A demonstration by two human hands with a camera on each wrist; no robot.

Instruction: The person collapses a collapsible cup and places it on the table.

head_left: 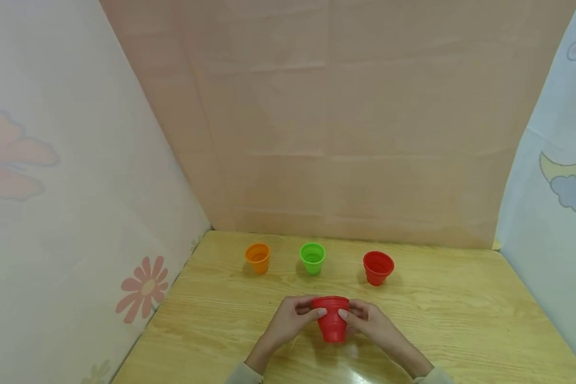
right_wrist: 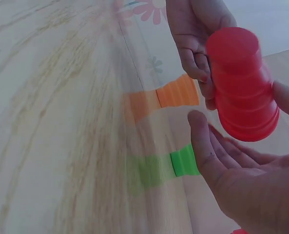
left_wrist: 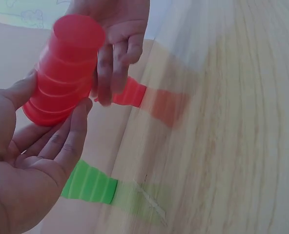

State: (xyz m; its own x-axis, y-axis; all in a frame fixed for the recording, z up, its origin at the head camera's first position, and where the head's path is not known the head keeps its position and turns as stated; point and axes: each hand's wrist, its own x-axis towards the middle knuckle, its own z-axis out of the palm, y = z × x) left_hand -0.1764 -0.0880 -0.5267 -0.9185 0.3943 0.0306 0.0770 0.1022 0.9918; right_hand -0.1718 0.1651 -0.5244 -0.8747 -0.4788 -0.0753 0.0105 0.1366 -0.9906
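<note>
Both hands hold a red ribbed cup [head_left: 333, 320] above the front of the table, rim up, its base raised off the wood. My left hand [head_left: 292, 320] grips its left side near the rim, thumb on the near face. On the opposite side my right hand [head_left: 373, 326] does the same, its thumb [right_wrist: 285, 97] pressed to the wall. Both wrist views show the cup's flat base and stepped sides. Behind the hands stand an orange cup [head_left: 258, 259], a green cup [head_left: 312, 259] and a second red cup [head_left: 378, 269], all upright and apart.
The light wood table [head_left: 461, 309] reaches back to a beige cloth wall [head_left: 345, 133]. A pale panel with a printed flower [head_left: 146, 288] borders the left side. Another panel with a moon and cloud print [head_left: 573, 192] closes off the right.
</note>
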